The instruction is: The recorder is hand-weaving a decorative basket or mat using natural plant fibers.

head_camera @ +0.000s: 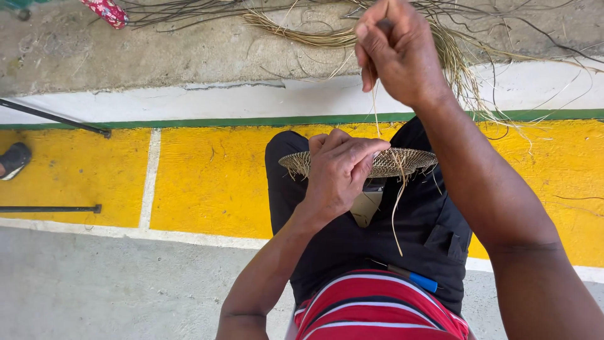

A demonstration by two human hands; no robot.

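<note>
- Woven disc [402, 162], flat round basketry piece in tan fibre, sits over the person's lap, seen nearly edge-on; loose strand ends hang off its rim.
- Left hand [340, 173] closed on the disc's near edge, thumb + fingers pinching it; back of hand faces cam.
- Right hand [393, 50] raised well above the disc, fingers shut on a thin straw strand [375, 107] that runs down from the fist to the disc.
- Another loose strand [396, 214] dangles below the disc over the dark trousers [352, 245].
- Blue-handled tool [415, 277] lies on the lap near the red/white striped shirt [377, 308]; type can't tell.
- Floor: outdoor-looking concrete. Grey slab [94, 289] nearest, then a yellow painted band [214, 176] w/ white joint lines, then a thin green stripe [189, 121], a white band [189, 101], rough grey concrete beyond.
- Bundle of dry straw/reed [302, 34] spread on the far concrete, just behind the right hand; darker thin stems beside it.
- Dark metal bars [56, 116] cross the left side, feet resting on the yellow band.
- Dark sandal [14, 160] at left edge on the yellow.
- Red patterned object [106, 11] top left, partly cut off.
</note>
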